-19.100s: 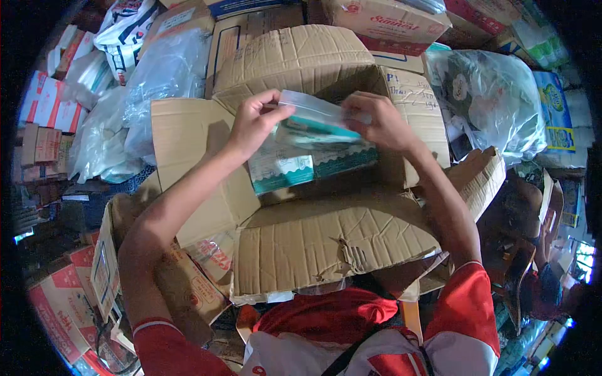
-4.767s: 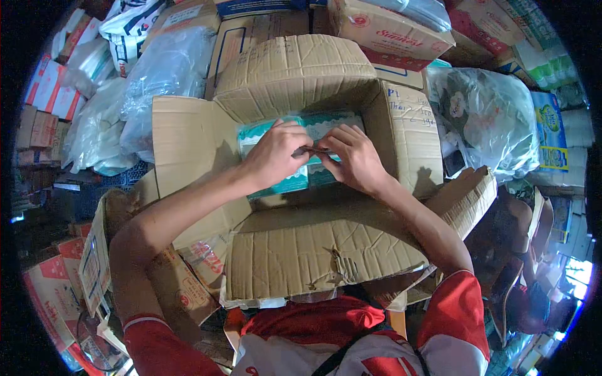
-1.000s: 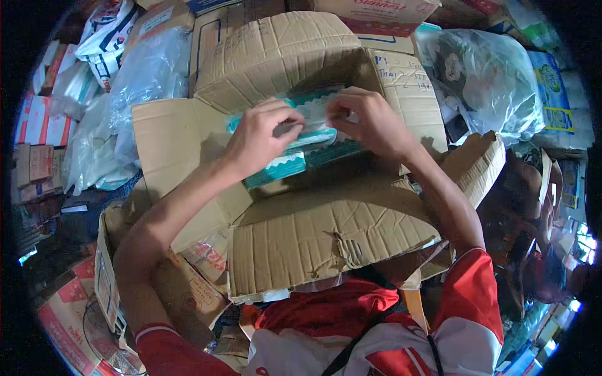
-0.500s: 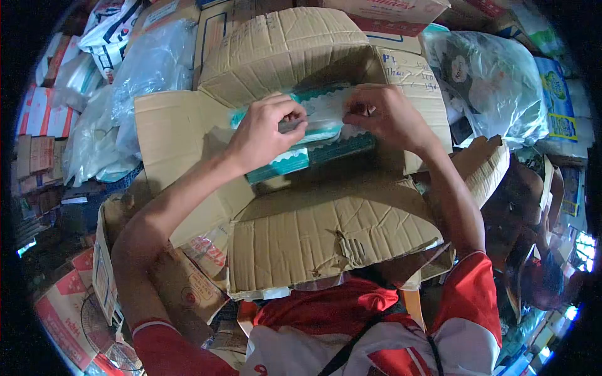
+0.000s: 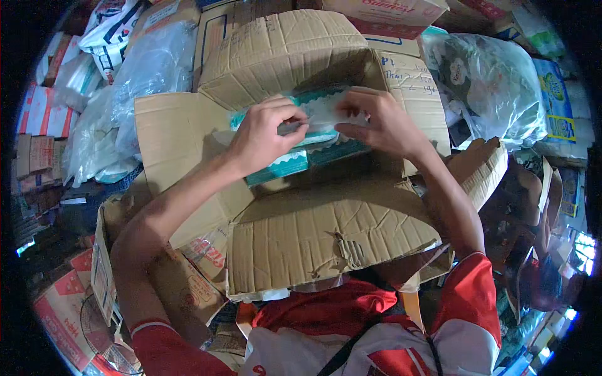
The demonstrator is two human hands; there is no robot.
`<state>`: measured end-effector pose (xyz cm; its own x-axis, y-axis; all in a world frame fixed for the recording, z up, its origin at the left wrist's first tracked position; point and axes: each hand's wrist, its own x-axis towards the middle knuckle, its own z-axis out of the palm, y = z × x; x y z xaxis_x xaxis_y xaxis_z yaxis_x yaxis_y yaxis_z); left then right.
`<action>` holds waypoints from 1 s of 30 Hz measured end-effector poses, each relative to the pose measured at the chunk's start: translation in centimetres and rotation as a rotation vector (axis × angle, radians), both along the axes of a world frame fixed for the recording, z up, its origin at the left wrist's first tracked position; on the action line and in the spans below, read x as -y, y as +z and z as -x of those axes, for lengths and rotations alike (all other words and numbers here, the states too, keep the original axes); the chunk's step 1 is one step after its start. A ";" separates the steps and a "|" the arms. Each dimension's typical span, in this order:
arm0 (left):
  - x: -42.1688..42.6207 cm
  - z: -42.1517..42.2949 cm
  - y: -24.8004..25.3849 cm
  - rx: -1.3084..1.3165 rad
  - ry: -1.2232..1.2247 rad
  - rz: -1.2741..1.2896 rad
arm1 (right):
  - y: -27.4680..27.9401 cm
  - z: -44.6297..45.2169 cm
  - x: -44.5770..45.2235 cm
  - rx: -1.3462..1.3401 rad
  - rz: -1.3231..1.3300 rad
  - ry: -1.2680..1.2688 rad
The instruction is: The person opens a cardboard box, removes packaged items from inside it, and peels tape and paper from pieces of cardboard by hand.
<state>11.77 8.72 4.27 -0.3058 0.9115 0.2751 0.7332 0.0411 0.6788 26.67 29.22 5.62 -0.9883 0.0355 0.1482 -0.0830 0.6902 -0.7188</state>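
An open cardboard box stands before me with its flaps spread out. Several teal packs with white zigzag edging lie inside it. Over them, between my hands, is a clear plastic bag with a teal-and-white pack in it. My left hand is closed in a pinch at the bag's left side, its fingertips partly hidden. At the right end of the bag, my right hand has its thumb and fingers apart, slightly blurred.
Clear plastic sacks are piled at the left, and another full sack sits at the right. A printed carton stands behind the box. At lower left are a wire basket and more cartons. Another person is at the far right.
My right thumb and fingers have come apart from a pinch, and that hand has shifted slightly left. My left hand stays nearly where it was.
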 end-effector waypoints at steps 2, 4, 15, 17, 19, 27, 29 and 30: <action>0.0 -0.1 0.0 -0.018 -0.008 -0.011 | -0.4 0.1 0.0 0.000 0.009 0.010; 0.0 -0.3 0.0 -0.004 0.002 -0.018 | -0.5 0.1 0.0 0.026 0.023 0.011; 0.0 -0.3 -0.2 0.045 -0.007 -0.002 | -0.3 -0.1 0.1 0.027 0.026 -0.008; 0.1 -0.3 -0.1 -0.032 -0.022 -0.016 | -0.4 -0.1 0.1 -0.012 -0.007 0.023; 0.1 -0.2 -0.2 -0.032 -0.022 -0.025 | -0.4 0.0 0.2 -0.032 -0.016 0.041; 0.0 -0.2 -0.3 -0.054 -0.010 -0.054 | -0.2 -0.1 0.7 0.005 0.008 0.005; 0.0 -0.2 -0.1 -0.064 -0.017 -0.063 | 0.1 0.0 0.8 -0.008 0.048 0.017; 0.0 -0.3 -0.1 -0.059 -0.023 -0.068 | 0.2 0.0 0.9 -0.014 0.068 0.023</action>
